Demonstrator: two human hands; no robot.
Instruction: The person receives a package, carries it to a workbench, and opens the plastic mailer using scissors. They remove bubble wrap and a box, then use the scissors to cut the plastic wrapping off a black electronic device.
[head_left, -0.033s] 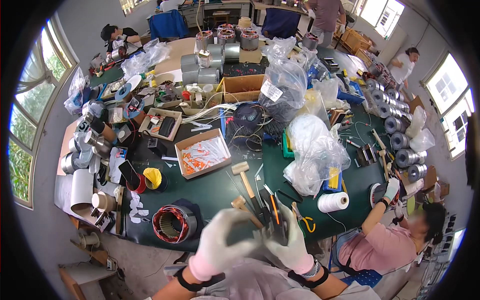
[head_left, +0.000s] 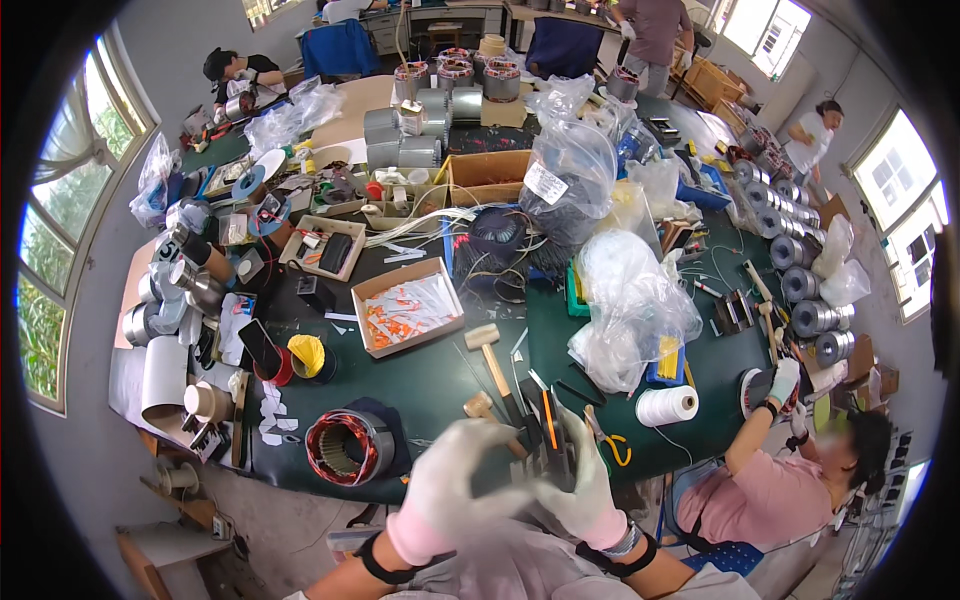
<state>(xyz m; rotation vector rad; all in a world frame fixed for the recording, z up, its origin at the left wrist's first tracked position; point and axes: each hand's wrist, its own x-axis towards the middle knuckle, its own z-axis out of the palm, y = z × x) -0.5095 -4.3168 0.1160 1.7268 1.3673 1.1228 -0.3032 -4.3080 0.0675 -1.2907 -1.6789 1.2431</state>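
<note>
At the near edge of the green table (head_left: 430, 385), both gloved hands meet: left hand (head_left: 455, 490) and right hand (head_left: 580, 485) clutch a dark flat part (head_left: 553, 455) between them. Behind sits an open cardboard box (head_left: 407, 305) of orange-and-white packets, plus a clear bag (head_left: 632, 300) with a white label (head_left: 545, 183) higher up.

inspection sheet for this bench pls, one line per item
Surface: dark green table, crowded.
Job's things: dark part between both hands, blurred; copper-wound stator lies left of them.
Clutter: wooden mallet, white twine spool, cardboard tray, clear bags.
Grippers: left hand and right hand, both in white gloves, fingers closed around the part.
Cables: loose wire leads by a dark stator.
Surroundings: co-worker in pink at right; windows left.
</note>
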